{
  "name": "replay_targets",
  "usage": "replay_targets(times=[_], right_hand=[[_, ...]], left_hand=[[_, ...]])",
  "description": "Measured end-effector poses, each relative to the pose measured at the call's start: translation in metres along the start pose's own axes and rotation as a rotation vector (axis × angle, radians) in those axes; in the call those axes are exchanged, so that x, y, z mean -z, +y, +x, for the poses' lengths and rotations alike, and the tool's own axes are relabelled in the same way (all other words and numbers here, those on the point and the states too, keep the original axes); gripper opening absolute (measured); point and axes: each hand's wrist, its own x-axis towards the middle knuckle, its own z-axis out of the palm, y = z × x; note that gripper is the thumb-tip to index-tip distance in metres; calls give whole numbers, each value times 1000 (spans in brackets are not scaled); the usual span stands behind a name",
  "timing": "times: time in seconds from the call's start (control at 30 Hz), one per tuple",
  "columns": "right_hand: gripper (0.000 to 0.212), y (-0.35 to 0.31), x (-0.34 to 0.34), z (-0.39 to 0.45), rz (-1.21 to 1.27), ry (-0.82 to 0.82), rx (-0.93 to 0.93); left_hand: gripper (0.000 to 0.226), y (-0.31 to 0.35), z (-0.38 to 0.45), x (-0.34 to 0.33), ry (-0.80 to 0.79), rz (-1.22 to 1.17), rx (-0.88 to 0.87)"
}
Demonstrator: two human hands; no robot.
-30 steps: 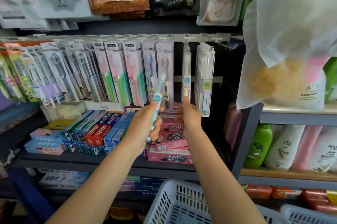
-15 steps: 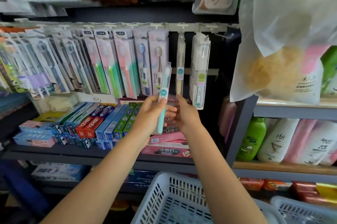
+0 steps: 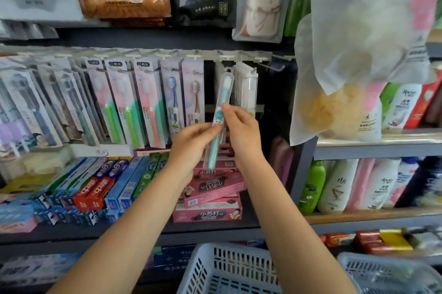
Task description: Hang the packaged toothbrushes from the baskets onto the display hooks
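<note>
We stand before a dark shop shelving unit (image 3: 153,231) that fills most of the view, its upper rail crowded with carded toothbrush packs (image 3: 124,102) hanging side by side, so that each faces the shopper; below them, on the shelf, lie rows of toothpaste boxes (image 3: 100,186) and a stack of pink ones (image 3: 212,188); to the right a lighter shelf (image 3: 373,143) carries shampoo bottles (image 3: 334,186), and a translucent bag (image 3: 358,30) hangs near the camera over it; two white slotted baskets (image 3: 229,267) sit low in front of us, handy as the supply, though we cannot tell what lies in them; a bare display hook (image 3: 275,67) juts out at the right end of the rail, just beside a bunch of clear slim packs (image 3: 246,87); between our hands we hold the packaged toothbrush (image 3: 218,123), teal-handled in a clear sleeve, tilted with its hang-hole end up toward the rail, which we judge is how it must be aimed to slide onto a hook; our left hand (image 3: 191,147) is closed round the lower half to bear it, while our right hand (image 3: 241,131) pinches it near the label, thumb and forefinger steering the top; it is not yet on any hook.
</note>
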Motion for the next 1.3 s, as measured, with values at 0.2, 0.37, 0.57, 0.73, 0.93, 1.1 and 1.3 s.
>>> replay_targets(times=[0.2,0.37,0.57,0.73,0.93,1.1,1.3], right_hand=[[28,4,-3,9,-74,12,18],[28,5,-7,15,-88,20,33],[29,7,-7,23,-73,82,29],[38,12,-2,34,-116,62,25],[29,39,6,40,-197,50,-35],[24,72,15,29,-271,-11,-153],[29,88,13,32,-303,14,-260]], left_hand=[[9,-2,9,3,-35,4,5],[8,-2,16,5,-31,-17,-8],[12,-4,26,-1,-48,-27,5],[14,-15,34,-6,-23,-53,5],[9,-39,51,-7,18,57,35],[22,-65,60,-6,44,152,47],[29,-81,68,-15,85,192,83]])
